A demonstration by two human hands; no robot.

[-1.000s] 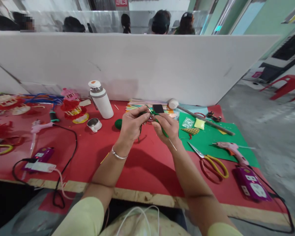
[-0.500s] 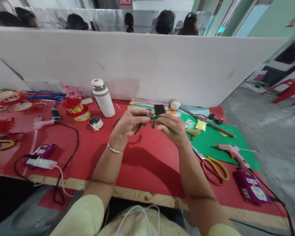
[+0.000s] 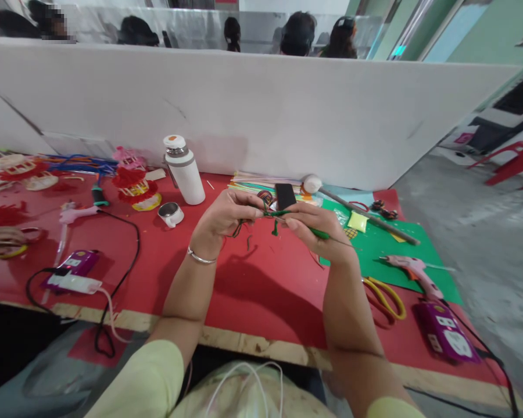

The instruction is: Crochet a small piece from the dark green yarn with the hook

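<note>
Over the red tabletop, my left hand pinches one end of a small green twisted piece between thumb and fingertips. Dark thin strands dangle below those fingers. My right hand is closed on the other end, its thumb and fingers pressed together. A slim green length shows under the right fingers, with a thin line running on toward the wrist. One short green end hangs down between the hands. Whether the green material is pipe cleaner or cord I cannot tell.
Behind my hands lie a black flat object and coloured sticks. Scissors, a glue gun and a purple box are rightward. A white flask and cup stand left. Another person's hand is far left.
My right hand has shifted slightly right and turned, covering part of the scissors. The green piece between my hands looks more stretched out. Another person's hand has come in at the left.
</note>
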